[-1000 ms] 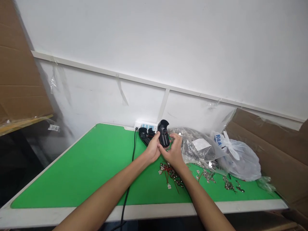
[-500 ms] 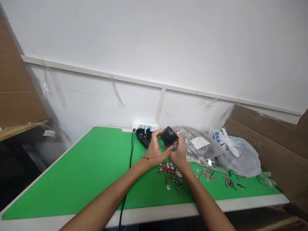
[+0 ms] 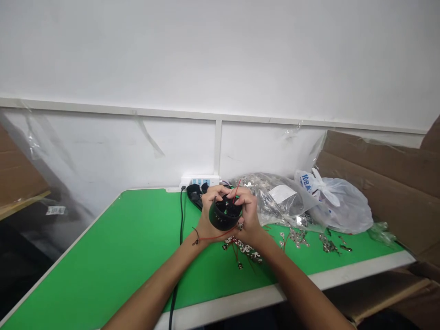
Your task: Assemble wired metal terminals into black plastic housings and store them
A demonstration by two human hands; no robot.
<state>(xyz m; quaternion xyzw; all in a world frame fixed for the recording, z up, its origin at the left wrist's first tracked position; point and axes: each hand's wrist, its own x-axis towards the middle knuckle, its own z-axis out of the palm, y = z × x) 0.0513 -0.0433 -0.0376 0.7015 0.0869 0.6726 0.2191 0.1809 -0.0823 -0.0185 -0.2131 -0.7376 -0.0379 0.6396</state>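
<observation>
Both my hands hold a black cylindrical housing [image 3: 222, 221] above the green table. Its open end tips towards me and shows a hollow inside. My left hand [image 3: 205, 222] is closed around its left side, fingers curled over the far rim. My right hand [image 3: 250, 216] grips the right side, fingertips at the opening, where a thin red wire [image 3: 237, 190] sticks up. I cannot tell which fingers pinch that wire. Another red wire [image 3: 215, 238] runs from under the housing across my left wrist. Small metal contacts with red wires [image 3: 244, 248] lie heaped below my hands.
A white power strip [image 3: 202, 180] stands by the wall, its black cable [image 3: 181, 215] crossing the green table [image 3: 120, 256]. Black parts [image 3: 194, 195] lie beside it. At right are a clear bag of metal parts [image 3: 264, 185], a tied white bag [image 3: 347, 208], loose metal pieces [image 3: 328, 244] and cardboard [image 3: 371, 160].
The black housing has turned so that its open end now faces up towards me, and my right fingers have moved onto its rim. A red wire now shows at the opening. The view has shifted.
</observation>
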